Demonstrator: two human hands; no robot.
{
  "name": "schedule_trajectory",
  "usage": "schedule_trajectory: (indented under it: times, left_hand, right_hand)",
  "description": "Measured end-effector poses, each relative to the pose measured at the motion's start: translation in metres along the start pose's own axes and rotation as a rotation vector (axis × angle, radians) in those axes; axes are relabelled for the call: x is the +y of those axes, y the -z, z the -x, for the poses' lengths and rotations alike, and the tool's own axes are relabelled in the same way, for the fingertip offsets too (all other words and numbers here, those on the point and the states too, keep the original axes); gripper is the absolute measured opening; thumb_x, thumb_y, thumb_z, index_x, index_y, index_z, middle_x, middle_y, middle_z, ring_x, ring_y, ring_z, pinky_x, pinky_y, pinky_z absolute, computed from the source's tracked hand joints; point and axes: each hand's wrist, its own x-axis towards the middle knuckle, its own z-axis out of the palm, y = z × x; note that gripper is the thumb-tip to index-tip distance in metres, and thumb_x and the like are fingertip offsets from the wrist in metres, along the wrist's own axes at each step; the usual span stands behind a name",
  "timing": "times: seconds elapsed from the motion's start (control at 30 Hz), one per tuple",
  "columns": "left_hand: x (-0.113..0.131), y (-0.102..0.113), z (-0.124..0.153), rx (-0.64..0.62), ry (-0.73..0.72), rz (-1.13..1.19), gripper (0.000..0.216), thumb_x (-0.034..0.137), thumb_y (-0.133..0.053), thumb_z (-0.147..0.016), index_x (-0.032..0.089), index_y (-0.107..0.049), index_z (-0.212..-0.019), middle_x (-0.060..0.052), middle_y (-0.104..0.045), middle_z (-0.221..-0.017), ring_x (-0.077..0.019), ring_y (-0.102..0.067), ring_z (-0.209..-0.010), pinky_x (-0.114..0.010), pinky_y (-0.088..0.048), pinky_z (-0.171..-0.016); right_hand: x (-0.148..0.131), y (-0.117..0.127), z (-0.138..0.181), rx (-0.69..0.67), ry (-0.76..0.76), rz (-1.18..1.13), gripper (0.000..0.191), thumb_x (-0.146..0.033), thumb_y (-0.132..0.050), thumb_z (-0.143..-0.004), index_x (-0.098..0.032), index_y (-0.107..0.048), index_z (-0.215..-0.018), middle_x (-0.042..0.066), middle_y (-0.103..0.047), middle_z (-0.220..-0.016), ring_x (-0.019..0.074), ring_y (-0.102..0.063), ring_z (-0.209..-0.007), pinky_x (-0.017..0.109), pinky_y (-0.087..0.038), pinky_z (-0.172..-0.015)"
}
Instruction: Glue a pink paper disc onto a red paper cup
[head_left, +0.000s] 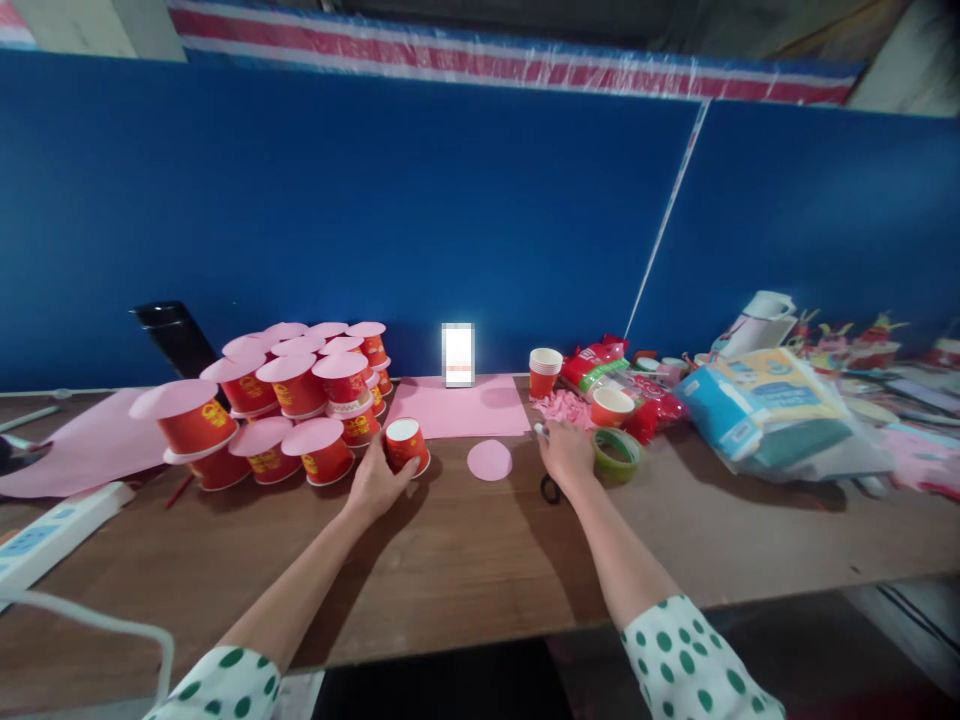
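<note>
My left hand [378,478] is wrapped round a red paper cup [406,450] that stands upside down on the table, its pale base facing up. Just right of the cup a pink paper disc [490,460] lies flat. My right hand [568,455] is closed near a heap of pink paper strips [564,410]; a small white tip [540,430] pokes out at its fingers, too little to name. Beneath that hand shows a black loop [550,489], perhaps a scissors handle. A roll of green tape [616,455] sits close by its right side.
Stacked red cups topped with pink discs [289,370] fill the left. Pink sheets [457,410] and a bright phone [458,356] are at the back. Paper cups [544,373], red packets [600,368] and a blue package [772,410] stand right. A power strip [60,540] lies front left.
</note>
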Motion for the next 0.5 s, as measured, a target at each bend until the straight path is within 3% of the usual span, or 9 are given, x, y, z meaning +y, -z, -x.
schedule_trajectory:
  times: [0.23,0.5]
  left_hand:
    - [-0.0004,-0.0037,0.0029,-0.033,-0.063,0.081,0.081,0.044,-0.068,-0.069,0.015,-0.031,-0.136,-0.017,-0.058,-0.123,-0.0299,-0.060,-0.112,-0.044,-0.047,-0.095]
    - [0.0073,-0.0096,0.0059,-0.058,-0.089,0.057,0.076,0.047,-0.069,-0.067,0.018,-0.037,-0.130,-0.013,-0.062,-0.115,-0.0276,-0.063,-0.103,-0.041,-0.049,-0.088]
  right_hand:
    - [-0.0012,0.0049,-0.0010,-0.065,-0.064,-0.040,0.029,-0.028,-0.048,-0.090,-0.018,-0.055,-0.116,0.014,-0.066,-0.111,0.0266,-0.063,-0.101,0.034,-0.046,-0.077]
    - [-0.0009,0.0082,-0.0015,-0.101,-0.105,-0.077,0.031,-0.027,-0.049,-0.088,-0.019,-0.055,-0.117,0.012,-0.068,-0.111,0.0262,-0.065,-0.101,0.034,-0.047,-0.077]
